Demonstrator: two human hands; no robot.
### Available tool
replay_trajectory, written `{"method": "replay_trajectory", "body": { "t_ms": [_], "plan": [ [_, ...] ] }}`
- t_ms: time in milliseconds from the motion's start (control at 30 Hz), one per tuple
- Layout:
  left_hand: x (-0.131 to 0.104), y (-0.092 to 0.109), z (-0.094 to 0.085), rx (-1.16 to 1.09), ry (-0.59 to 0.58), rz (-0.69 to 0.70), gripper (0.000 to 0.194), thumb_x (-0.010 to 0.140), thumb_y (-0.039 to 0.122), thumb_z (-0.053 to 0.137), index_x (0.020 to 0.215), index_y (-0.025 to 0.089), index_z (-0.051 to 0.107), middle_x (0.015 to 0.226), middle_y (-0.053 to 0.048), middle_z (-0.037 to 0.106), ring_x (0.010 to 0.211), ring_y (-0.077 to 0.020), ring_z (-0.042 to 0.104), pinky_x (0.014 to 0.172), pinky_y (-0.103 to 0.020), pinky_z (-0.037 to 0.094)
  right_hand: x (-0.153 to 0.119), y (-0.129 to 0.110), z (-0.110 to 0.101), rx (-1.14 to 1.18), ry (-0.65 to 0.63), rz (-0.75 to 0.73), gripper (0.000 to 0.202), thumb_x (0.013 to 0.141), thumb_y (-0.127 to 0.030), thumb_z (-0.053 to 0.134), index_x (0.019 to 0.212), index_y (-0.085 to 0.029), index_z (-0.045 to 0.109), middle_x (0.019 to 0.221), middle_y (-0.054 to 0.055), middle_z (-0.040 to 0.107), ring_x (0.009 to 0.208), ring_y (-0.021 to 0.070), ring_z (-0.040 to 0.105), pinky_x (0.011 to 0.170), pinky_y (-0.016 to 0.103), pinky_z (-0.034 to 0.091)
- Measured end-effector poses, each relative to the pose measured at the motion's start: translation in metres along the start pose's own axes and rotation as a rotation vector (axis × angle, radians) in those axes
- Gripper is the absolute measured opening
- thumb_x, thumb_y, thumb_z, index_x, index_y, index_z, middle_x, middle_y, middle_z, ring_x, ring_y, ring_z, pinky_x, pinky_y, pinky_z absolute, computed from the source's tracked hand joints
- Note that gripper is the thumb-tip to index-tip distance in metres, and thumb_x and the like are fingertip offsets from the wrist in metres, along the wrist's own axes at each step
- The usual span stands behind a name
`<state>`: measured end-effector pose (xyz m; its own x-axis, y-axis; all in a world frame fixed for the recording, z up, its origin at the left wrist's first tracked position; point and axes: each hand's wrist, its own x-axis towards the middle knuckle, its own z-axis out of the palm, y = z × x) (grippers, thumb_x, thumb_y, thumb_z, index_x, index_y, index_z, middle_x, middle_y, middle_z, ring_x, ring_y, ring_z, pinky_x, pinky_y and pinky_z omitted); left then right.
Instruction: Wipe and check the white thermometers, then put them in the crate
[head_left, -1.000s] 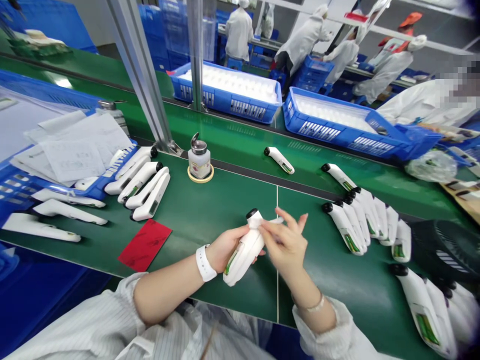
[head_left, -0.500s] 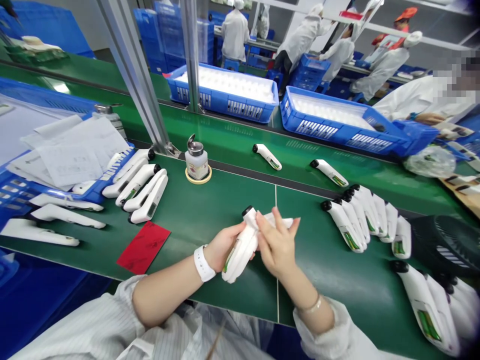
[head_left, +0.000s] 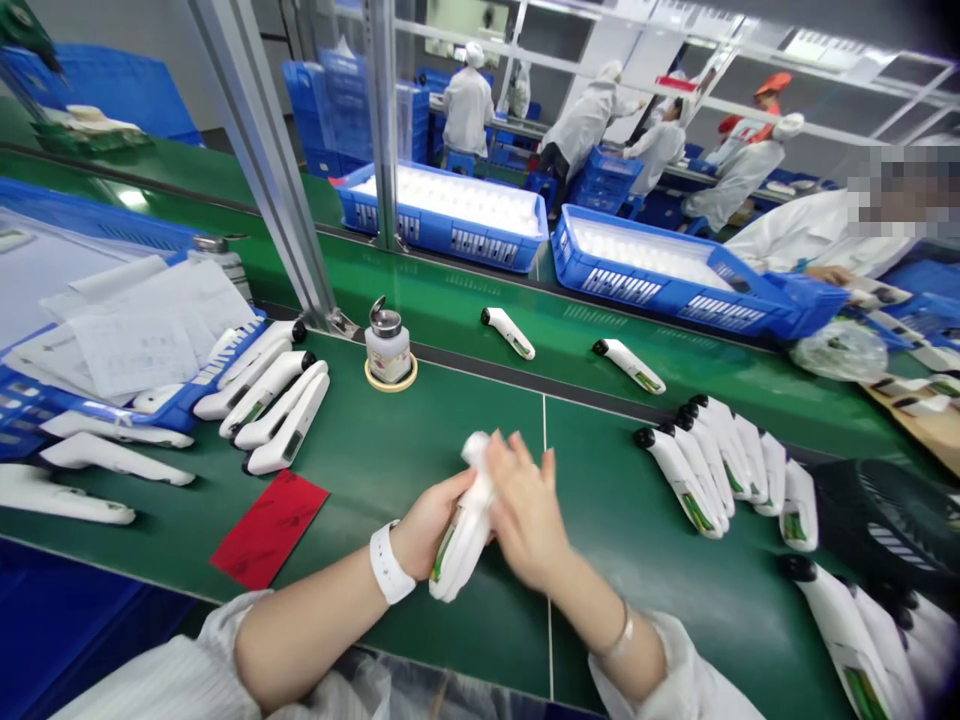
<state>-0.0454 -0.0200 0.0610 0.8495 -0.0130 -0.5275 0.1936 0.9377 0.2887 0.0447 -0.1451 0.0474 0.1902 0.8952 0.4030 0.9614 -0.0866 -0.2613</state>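
Now the white cloth has slid over the white device, hiding its black tip, apparently wiping there. Nearer than the bottle, the left hand grips the device; the right hand, fingers extended, presses the cloth.

2 whitish striped sleeves, 1 white wristband, 1 bracelet

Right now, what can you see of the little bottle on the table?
The bottle is short and cloudy-looking, with a patterned label too small to read. Its shiny, metal-looking top has a small flap tipped up. It stands upright on the green table, a yellow ring around its base. Neither the left hand nor the right hand touches it.
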Motion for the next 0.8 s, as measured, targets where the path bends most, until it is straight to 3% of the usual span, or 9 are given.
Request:
{"method": "replay_trajectory", "body": {
  "t_ms": [133, 200, 267, 333, 433, 500, 600, 700, 800],
  "plan": [
    [-0.003, 0.021, 0.000, -0.044, 0.184, 0.221, 0.040, 0.088, 0.039, 0.043, 0.103, 0.006, 0.061, 0.066, -0.008, 0.067, 0.052, -0.0147, 0.061, 0.052, -0.023, 0.048, 0.021, 0.021, 0.003, 0.087, -0.118, -0.237, 0.030, 0.086, -0.037, 0.041, 0.104, -0.031, 0.064, 0.106, -0.001, 0.068, 0.118, 0.0180, 0.051, 0.110, 0.040, 0.021],
    [-0.006, 0.030, -0.001, -0.061, 0.318, 0.449, 0.038, 0.087, 0.038, 0.048, 0.109, 0.009, 0.059, 0.071, -0.007, 0.068, 0.057, -0.0137, 0.062, 0.055, -0.022, 0.049, 0.060, 0.050, 0.003, 0.021, -0.080, -0.107, 0.030, 0.088, -0.035, 0.039, 0.084, -0.029, 0.068, 0.092, -0.001, 0.071, 0.113, 0.0178, 0.055, 0.110, 0.041, 0.021],
    [-0.008, 0.034, -0.003, -0.058, 0.386, 0.589, 0.038, 0.086, 0.037, 0.050, 0.115, 0.013, 0.057, 0.084, -0.008, 0.069, 0.065, -0.0149, 0.064, 0.057, -0.023, 0.050, 0.111, 0.084, 0.006, -0.095, -0.002, 0.261, 0.035, 0.090, -0.033, 0.034, 0.090, -0.023, 0.067, 0.109, 0.005, 0.066, 0.121, 0.0199, 0.047, 0.109, 0.042, 0.023],
    [-0.009, 0.035, -0.003, -0.038, 0.392, 0.608, 0.039, 0.085, 0.036, 0.053, 0.118, 0.016, 0.055, 0.097, -0.009, 0.069, 0.072, -0.0166, 0.066, 0.058, -0.024, 0.051, 0.158, 0.114, 0.014, -0.167, 0.060, 0.444, 0.039, 0.090, -0.036, 0.035, 0.108, -0.014, 0.062, 0.132, 0.017, 0.049, 0.130, 0.0280, 0.035, 0.103, 0.048, 0.029],
    [-0.008, 0.033, -0.003, -0.008, 0.385, 0.550, 0.045, 0.081, 0.036, 0.059, 0.121, 0.018, 0.053, 0.110, -0.010, 0.065, 0.079, -0.0195, 0.066, 0.059, -0.025, 0.053, 0.196, 0.147, 0.026, -0.233, 0.054, 0.652, 0.041, 0.085, -0.040, 0.046, 0.110, -0.010, 0.061, 0.133, 0.024, 0.045, 0.129, 0.0366, 0.033, 0.097, 0.056, 0.030],
    [-0.008, 0.033, -0.002, 0.007, 0.388, 0.491, 0.047, 0.079, 0.038, 0.062, 0.120, 0.016, 0.055, 0.109, -0.011, 0.066, 0.080, -0.0212, 0.067, 0.059, -0.026, 0.053, 0.194, 0.166, 0.025, -0.268, 0.028, 0.721, 0.034, 0.084, -0.038, 0.050, 0.105, -0.015, 0.065, 0.134, 0.019, 0.045, 0.132, 0.0346, 0.028, 0.100, 0.058, 0.023],
    [-0.009, 0.031, -0.001, 0.023, 0.351, 0.419, 0.049, 0.077, 0.042, 0.063, 0.116, 0.014, 0.058, 0.103, -0.011, 0.068, 0.081, -0.0219, 0.066, 0.060, -0.026, 0.054, 0.163, 0.200, -0.003, -0.320, -0.007, 0.820, 0.030, 0.081, -0.038, 0.055, 0.101, -0.018, 0.067, 0.143, 0.017, 0.034, 0.135, 0.0374, 0.016, 0.099, 0.063, 0.017],
    [-0.009, 0.029, -0.001, 0.038, 0.307, 0.373, 0.050, 0.076, 0.045, 0.063, 0.115, 0.013, 0.059, 0.094, -0.010, 0.070, 0.074, -0.0202, 0.066, 0.059, -0.026, 0.053, 0.125, 0.230, -0.045, -0.335, -0.067, 0.932, 0.035, 0.081, -0.039, 0.054, 0.098, -0.012, 0.067, 0.126, 0.026, 0.048, 0.121, 0.0424, 0.040, 0.087, 0.059, 0.034],
    [-0.010, 0.026, 0.001, 0.049, 0.286, 0.346, 0.049, 0.077, 0.045, 0.062, 0.113, 0.011, 0.059, 0.086, -0.010, 0.070, 0.068, -0.0182, 0.065, 0.058, -0.025, 0.052, 0.090, 0.229, -0.067, -0.328, -0.115, 0.911, 0.036, 0.083, -0.039, 0.049, 0.095, -0.009, 0.067, 0.095, 0.019, 0.062, 0.094, 0.0304, 0.060, 0.077, 0.040, 0.044]
  ]
}}
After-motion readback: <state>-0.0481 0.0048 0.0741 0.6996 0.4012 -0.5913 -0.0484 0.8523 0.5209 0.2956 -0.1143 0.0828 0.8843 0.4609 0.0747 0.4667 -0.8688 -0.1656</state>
